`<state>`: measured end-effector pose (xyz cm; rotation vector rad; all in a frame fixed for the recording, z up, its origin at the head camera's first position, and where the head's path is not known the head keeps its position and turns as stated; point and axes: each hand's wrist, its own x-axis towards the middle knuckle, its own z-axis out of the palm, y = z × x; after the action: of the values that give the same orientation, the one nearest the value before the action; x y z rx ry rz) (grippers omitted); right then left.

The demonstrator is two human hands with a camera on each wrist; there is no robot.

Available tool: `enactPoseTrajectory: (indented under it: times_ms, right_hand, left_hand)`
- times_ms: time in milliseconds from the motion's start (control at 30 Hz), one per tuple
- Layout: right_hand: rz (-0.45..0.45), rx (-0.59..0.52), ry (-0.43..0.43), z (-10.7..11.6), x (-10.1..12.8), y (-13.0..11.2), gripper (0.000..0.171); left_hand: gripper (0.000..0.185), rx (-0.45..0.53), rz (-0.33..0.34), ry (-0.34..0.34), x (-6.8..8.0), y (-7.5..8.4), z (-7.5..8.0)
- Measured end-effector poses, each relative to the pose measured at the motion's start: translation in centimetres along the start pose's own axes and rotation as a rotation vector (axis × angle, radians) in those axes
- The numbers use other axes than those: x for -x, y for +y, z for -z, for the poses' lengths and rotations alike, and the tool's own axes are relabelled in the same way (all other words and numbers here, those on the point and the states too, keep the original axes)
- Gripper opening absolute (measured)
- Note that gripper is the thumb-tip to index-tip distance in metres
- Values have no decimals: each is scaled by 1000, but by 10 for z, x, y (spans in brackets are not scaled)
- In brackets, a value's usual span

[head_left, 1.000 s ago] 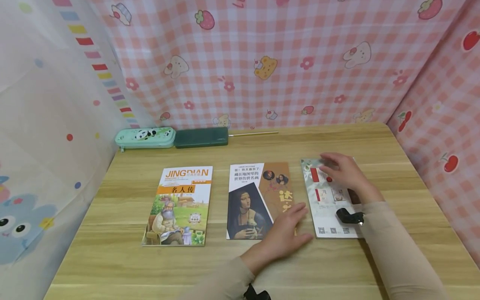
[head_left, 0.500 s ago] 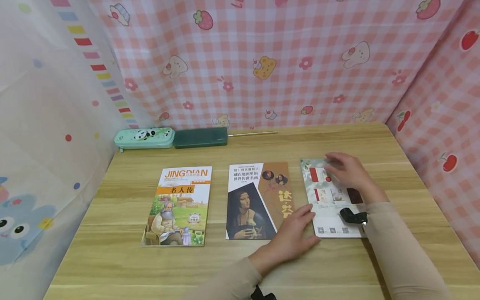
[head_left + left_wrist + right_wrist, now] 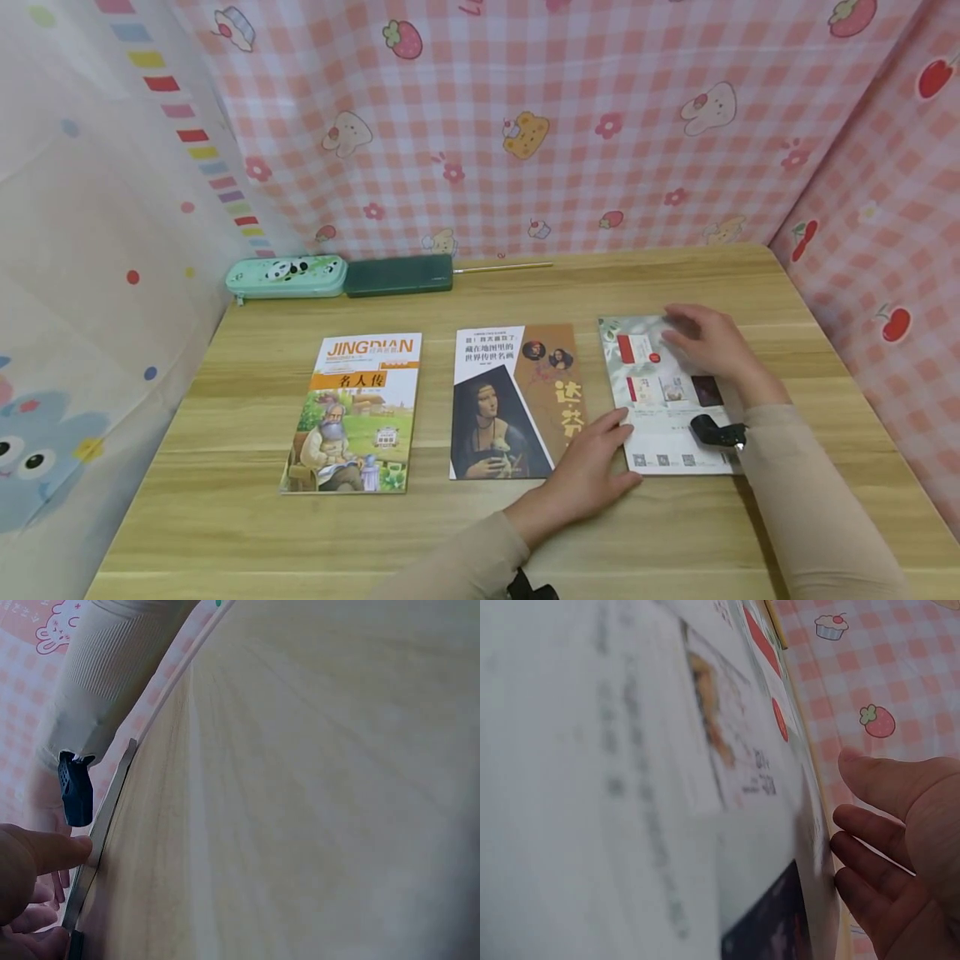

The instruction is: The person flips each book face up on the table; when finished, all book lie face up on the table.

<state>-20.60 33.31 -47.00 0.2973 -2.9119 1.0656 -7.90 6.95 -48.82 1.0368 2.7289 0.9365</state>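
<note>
On the right of the wooden table, in the head view, lies a white-and-green book with small product pictures and square codes on it. My left hand has its fingertips at this book's left edge and covers the lower right corner of the brown-and-white book with a portrait. My right hand is over the upper right corner of the white-and-green book, fingers relaxed. In the right wrist view, the fingers are at the book's edge. The left wrist view shows the left thumb against the book's thin side.
A third book with a bearded man on its cover lies at the left. Along the back edge are a mint panda pencil case, a dark green case and a thin rod. Checked cloth hangs behind.
My left hand has moved right, from over the portrait book to the left edge of the white-and-green book. My right hand has slid right, toward that book's upper right corner.
</note>
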Motion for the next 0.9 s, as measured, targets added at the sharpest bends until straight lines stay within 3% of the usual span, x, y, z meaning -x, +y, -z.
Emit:
enactPoseTrajectory:
  times_ms: [433,600,900]
  right_hand:
    - [-74,20,18,10,4,18,49]
    - [-100,35,-17,17,9,23,53]
    - [-61,44,-78,27,12,34,40]
  left_hand:
    - [67,-25,5,-2,-4,-1,-5]
    - [66,-47,21,0,-5,2,-4]
    - [64,-56,48,-13,-6,5,-3]
